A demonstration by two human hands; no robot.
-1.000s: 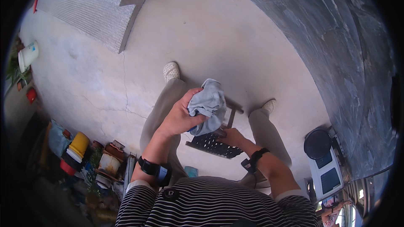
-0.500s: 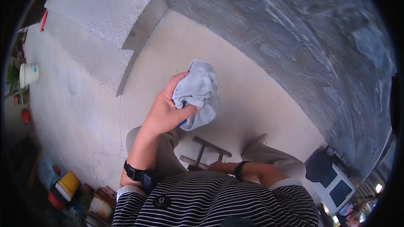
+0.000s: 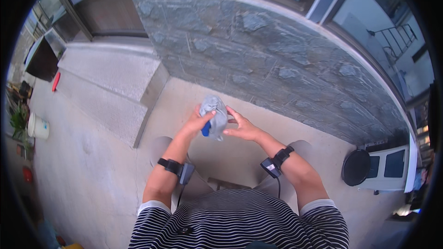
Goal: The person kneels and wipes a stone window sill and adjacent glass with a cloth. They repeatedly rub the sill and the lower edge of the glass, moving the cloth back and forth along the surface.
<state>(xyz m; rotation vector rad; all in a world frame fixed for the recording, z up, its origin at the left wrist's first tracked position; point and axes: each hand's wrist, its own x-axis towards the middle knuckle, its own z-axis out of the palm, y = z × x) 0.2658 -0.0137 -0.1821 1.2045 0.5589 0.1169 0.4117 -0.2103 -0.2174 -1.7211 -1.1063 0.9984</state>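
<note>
At my far left a white bucket (image 3: 38,126) stands on the floor (image 3: 92,175), with a red thing (image 3: 56,82) farther off beside the pale steps (image 3: 108,80). Next comes my left hand (image 3: 197,121), closed around the near left side of a bunched grey cloth (image 3: 218,119), my thumb pressed across its front. The cloth lies in that grip, up off the floor and out in front of my striped shirt (image 3: 230,219), most of it sticking out to the right of my left hand. A blue piece (image 3: 206,129) shows at its lower left edge, just under my thumb. Right beside the cloth is my right hand (image 3: 245,129), fingers and thumb spread apart, fingertips at the cloth's right edge; I cannot tell whether they touch it. Beyond both hands rises a grey stone wall (image 3: 277,71). At the far right, a black round thing (image 3: 356,167) sits against a white cabinet (image 3: 387,168).
</note>
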